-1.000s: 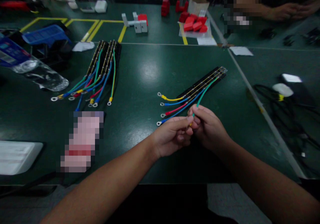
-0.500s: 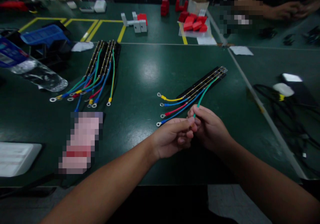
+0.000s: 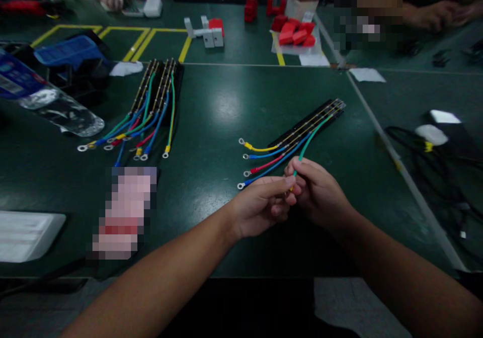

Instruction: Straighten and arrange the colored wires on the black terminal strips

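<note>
A green wire (image 3: 310, 140) runs from a long black strip (image 3: 292, 132) with brass-coloured rails on the table to my two hands. My left hand (image 3: 266, 204) pinches the wire near its end, where a bit of yellow shows between the fingers. Just beside it, my right hand (image 3: 319, 189) is closed on the same wire slightly higher up. The tip of the wire is mostly hidden by my fingers. Left of my hands, a yellow wire (image 3: 264, 150), a red wire (image 3: 268, 166) and blue wires (image 3: 264, 177) with ring terminals fan out from the strip.
More wired strips (image 3: 156, 89) lie to the left, near a plastic bottle (image 3: 62, 109) and a blue tray (image 3: 70, 51). Red parts (image 3: 296, 32) and grey blocks (image 3: 213, 37) sit at the back. Black cables (image 3: 418, 162) lie at right. Other people's hands (image 3: 433, 16) are across the table.
The camera view has shifted slightly. My hands keep their hold on the green wire, and a little more yellow shows at its end. Another person's hand has come into view at the back left.
</note>
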`<state>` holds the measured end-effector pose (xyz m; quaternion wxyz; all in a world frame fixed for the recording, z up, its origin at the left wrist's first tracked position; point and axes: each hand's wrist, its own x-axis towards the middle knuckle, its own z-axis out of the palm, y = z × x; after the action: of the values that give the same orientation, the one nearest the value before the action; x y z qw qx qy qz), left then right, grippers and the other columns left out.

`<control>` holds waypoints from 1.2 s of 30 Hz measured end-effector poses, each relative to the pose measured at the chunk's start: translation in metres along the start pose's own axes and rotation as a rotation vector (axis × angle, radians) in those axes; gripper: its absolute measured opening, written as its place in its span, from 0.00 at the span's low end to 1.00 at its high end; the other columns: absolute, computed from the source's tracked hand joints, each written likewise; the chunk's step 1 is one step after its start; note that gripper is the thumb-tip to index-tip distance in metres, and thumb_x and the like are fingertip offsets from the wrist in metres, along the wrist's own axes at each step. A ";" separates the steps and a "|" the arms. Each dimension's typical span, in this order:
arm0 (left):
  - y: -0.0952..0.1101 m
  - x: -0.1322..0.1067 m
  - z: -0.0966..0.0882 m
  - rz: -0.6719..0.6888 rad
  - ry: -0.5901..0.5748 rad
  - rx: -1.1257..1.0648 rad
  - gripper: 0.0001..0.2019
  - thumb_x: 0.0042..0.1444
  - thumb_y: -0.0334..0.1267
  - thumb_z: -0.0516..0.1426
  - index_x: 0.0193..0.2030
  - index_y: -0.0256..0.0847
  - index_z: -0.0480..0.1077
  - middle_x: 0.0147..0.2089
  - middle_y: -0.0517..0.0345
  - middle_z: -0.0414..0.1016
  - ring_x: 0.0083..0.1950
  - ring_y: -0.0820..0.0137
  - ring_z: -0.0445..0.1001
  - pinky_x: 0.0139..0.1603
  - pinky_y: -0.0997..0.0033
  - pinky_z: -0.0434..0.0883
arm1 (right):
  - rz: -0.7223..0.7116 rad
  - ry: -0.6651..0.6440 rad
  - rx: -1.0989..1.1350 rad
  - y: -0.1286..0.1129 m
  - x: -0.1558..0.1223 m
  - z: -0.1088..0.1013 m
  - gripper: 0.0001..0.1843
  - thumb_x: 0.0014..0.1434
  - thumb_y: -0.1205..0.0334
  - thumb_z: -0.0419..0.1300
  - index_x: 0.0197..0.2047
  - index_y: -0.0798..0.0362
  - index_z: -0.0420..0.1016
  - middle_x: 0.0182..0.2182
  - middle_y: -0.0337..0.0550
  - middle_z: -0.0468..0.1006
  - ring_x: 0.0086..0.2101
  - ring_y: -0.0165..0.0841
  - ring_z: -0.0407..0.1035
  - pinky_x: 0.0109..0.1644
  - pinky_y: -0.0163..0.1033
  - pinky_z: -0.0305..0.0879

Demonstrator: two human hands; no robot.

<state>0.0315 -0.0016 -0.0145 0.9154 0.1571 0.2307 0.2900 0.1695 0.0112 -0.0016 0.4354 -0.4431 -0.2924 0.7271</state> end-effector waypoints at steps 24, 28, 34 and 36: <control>0.000 -0.001 0.002 0.020 0.064 -0.008 0.09 0.53 0.39 0.60 0.30 0.34 0.67 0.19 0.69 0.61 0.15 0.86 0.55 0.17 0.84 0.51 | 0.004 -0.007 -0.045 0.000 0.002 0.000 0.11 0.55 0.58 0.59 0.25 0.54 0.67 0.14 0.32 0.57 0.17 0.23 0.56 0.20 0.28 0.53; 0.002 -0.002 0.002 -0.014 0.058 -0.016 0.11 0.56 0.41 0.57 0.32 0.33 0.69 0.21 0.66 0.65 0.16 0.85 0.59 0.18 0.83 0.55 | -0.004 -0.006 -0.052 0.000 0.002 0.000 0.11 0.55 0.58 0.59 0.25 0.54 0.67 0.15 0.32 0.59 0.17 0.24 0.58 0.20 0.28 0.55; 0.002 -0.002 0.001 -0.010 0.070 -0.003 0.09 0.55 0.39 0.58 0.33 0.32 0.70 0.21 0.64 0.66 0.16 0.85 0.60 0.18 0.84 0.54 | 0.016 -0.017 -0.051 -0.002 0.000 0.000 0.11 0.55 0.57 0.59 0.25 0.53 0.66 0.15 0.32 0.60 0.17 0.24 0.58 0.20 0.29 0.56; 0.001 -0.001 0.001 0.006 0.059 -0.001 0.09 0.54 0.38 0.59 0.30 0.33 0.68 0.20 0.66 0.64 0.15 0.86 0.57 0.17 0.85 0.53 | 0.013 -0.011 -0.064 -0.002 0.000 0.001 0.11 0.55 0.57 0.59 0.25 0.53 0.66 0.15 0.32 0.60 0.17 0.24 0.58 0.20 0.28 0.56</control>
<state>0.0303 -0.0015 -0.0131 0.9074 0.1487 0.2572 0.2972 0.1697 0.0122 0.0007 0.4146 -0.4549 -0.3149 0.7225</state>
